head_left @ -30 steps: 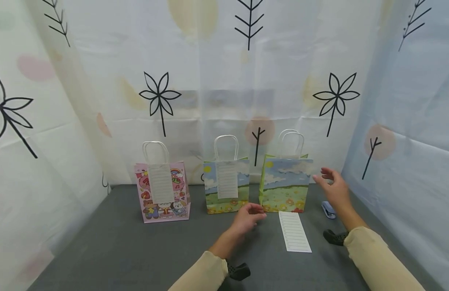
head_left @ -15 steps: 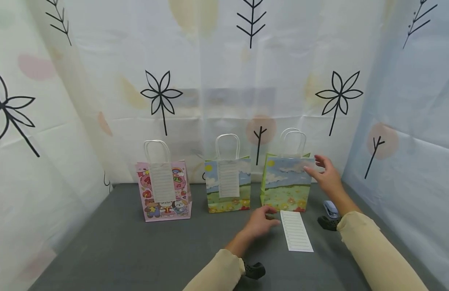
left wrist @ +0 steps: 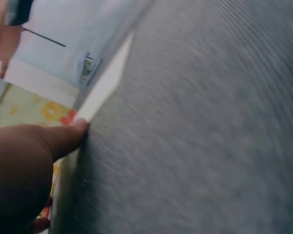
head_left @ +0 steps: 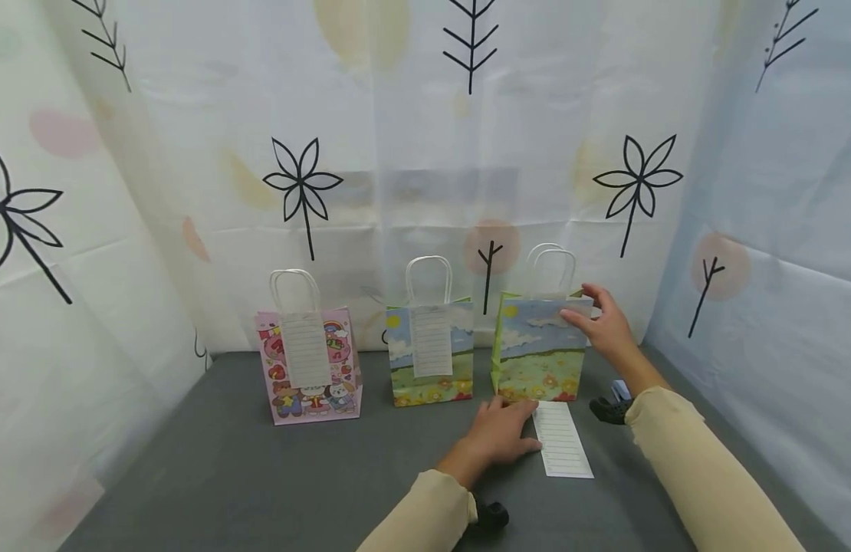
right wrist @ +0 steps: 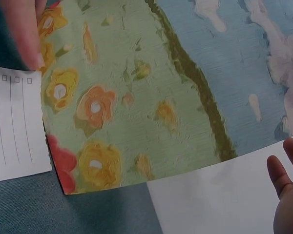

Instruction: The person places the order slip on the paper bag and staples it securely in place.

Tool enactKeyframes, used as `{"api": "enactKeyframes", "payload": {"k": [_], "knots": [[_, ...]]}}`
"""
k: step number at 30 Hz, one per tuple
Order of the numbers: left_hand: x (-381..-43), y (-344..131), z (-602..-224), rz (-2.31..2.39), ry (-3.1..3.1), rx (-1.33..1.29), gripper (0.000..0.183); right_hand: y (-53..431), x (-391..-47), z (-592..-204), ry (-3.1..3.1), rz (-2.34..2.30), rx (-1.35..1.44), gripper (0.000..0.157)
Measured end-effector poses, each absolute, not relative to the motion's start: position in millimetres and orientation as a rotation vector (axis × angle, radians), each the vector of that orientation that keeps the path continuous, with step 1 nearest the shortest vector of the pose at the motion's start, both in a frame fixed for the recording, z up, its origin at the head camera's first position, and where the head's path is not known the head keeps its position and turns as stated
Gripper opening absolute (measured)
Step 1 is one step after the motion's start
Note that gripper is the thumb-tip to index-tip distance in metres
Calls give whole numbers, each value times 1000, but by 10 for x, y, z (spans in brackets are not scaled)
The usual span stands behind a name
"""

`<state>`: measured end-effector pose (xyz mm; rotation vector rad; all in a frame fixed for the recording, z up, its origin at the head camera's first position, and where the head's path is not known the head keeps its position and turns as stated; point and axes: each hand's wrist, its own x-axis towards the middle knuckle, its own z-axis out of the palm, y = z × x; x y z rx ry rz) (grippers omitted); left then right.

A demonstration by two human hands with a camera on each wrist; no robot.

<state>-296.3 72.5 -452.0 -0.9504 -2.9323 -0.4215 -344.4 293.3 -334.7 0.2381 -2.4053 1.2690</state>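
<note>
My left hand (head_left: pixel 497 433) reaches the left edge of a lined paper slip (head_left: pixel 562 441) lying on the dark grey table. In the left wrist view its thumb (left wrist: pixel 68 139) touches the slip's edge; the slip lies flat. My right hand (head_left: pixel 605 326) is at the upper right side of a paper gift bag (head_left: pixel 543 345) with a sky and flower meadow print. Its thumb lies before the bag's front, the fingers by the top corner; whether they press on it is unclear. The right wrist view shows its other fingers (right wrist: pixel 280 176) spread beside the bag's edge.
Further left stand a similar meadow bag (head_left: pixel 394 383) and a pink cartoon bag (head_left: pixel 349 406), each with a lined slip on its front. A small light-blue object (head_left: pixel 620 389) sits behind the right wrist. Patterned white curtains (head_left: pixel 425 115) enclose the table (head_left: pixel 225 475).
My left hand has moved right, up to the paper slip. The right hand has moved left and up to the right-hand meadow bag's top corner. The bags stay in place.
</note>
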Motion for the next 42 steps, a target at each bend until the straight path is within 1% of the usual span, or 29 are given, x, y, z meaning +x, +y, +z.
{"api": "enactKeyframes", "payload": {"k": [4,10,16,19,25,29,32,39,42], "knots": [[-2950,723,-4505,-292,-2934,-998,64,2915,-3475,-3321,-2391,1277,238,82],[-2964,713,-4471,-291,-2940,-1035,53,2858,-3495,-3261,-2386,1282,253,81],[-2975,747,-4516,-436,-2800,-895,32,2847,-3490,-3250,-2363,1267,257,73],[-2966,785,-4541,-517,-2730,-813,26,2851,-3494,-3265,-2354,1252,246,68],[-2954,858,-4585,-718,-2687,-624,25,2835,-3484,-3292,-2350,1259,225,57],[-2975,896,-4611,-872,-2684,-475,23,2830,-3470,-3283,-2358,1261,199,46],[-3003,919,-4617,-892,-2702,-407,24,2835,-3461,-3260,-2365,1263,195,39],[-3040,930,-4582,-750,-2781,-401,32,2859,-3454,-3214,-2396,1321,252,40],[-3046,920,-4571,-747,-2790,-425,30,2881,-3452,-3220,-2392,1384,280,38]]}}
